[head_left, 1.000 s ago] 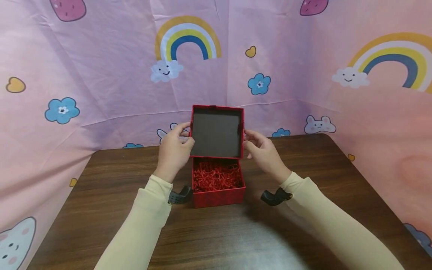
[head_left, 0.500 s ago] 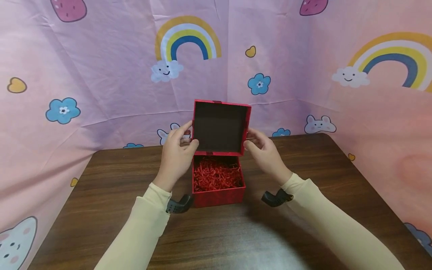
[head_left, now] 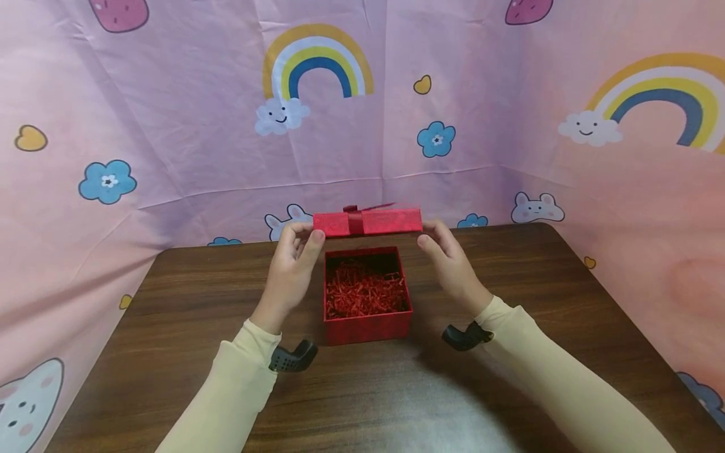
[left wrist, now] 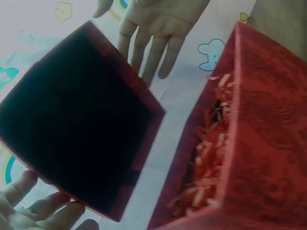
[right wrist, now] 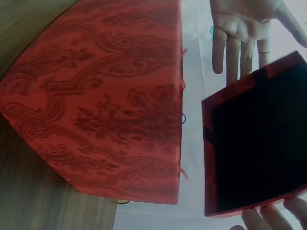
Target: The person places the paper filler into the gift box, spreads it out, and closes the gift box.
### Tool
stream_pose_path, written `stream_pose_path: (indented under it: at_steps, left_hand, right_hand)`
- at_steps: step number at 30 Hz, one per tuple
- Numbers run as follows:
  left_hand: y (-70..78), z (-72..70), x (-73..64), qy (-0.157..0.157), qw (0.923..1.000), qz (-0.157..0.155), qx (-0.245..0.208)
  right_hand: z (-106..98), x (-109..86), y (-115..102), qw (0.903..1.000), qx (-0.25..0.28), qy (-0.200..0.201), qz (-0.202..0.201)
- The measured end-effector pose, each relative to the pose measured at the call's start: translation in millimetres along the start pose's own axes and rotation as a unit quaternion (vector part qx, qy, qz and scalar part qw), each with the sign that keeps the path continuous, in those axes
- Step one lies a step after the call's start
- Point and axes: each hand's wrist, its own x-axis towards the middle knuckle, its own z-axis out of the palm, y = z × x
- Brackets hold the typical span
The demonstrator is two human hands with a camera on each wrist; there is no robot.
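Between my two hands is a red box lid, seen in the head view with its side wall toward me and a dark red ribbon around it. My left hand carries its left side, and my right hand supports its right side. Both wrist views show the lid's dark underside and straight fingers on the opposite hand, its thumb spread away from the lid. Below and nearer to me stands the red patterned box, apart from the lid. Red shredded paper fills much of it.
The box stands on a brown wood-grain table. A pink and purple printed cloth surrounds the table at the back and sides. Each wrist bears a black camera mount, one on the left and one on the right.
The lid stood tilted up with its dark inside facing me. Now it has tipped over to nearly level, its ribboned side wall facing me and its top edge lower. The box has stayed put.
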Motion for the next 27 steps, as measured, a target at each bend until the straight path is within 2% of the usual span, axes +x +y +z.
stream_pose_path:
  at_steps: [4, 9, 12, 16, 19, 27]
  left_hand:
    - [-5.8, -4.1, -7.1, -0.007, 1.0000, -0.002, -0.002]
    - [-13.9, -16.0, -17.5, -0.062, 0.9978, 0.022, 0.006]
    - [-18.6, -22.5, -24.4, -0.089, 0.9939, 0.043, 0.048]
    - [-27.6, -29.3, -34.0, -0.106, 0.9852, 0.061, 0.120]
    - [-35.0, -32.2, -41.9, -0.120, 0.9803, 0.056, 0.147]
    - [-50.3, -31.2, -59.6, -0.132, 0.9731, 0.037, 0.185]
  right_hand:
    - [2.0, -5.6, 3.2, 0.9999, 0.011, -0.007, 0.006]
    - [-2.0, -15.1, 9.1, 0.9983, 0.017, -0.055, -0.011]
    - [-5.2, -21.5, 13.7, 0.9953, -0.004, -0.094, -0.025]
    - [-5.9, -29.1, 22.2, 0.9901, -0.042, -0.126, -0.048]
    - [-5.6, -34.5, 27.9, 0.9877, -0.059, -0.132, -0.060]
    - [-2.8, -46.8, 36.5, 0.9885, -0.055, -0.137, -0.035]
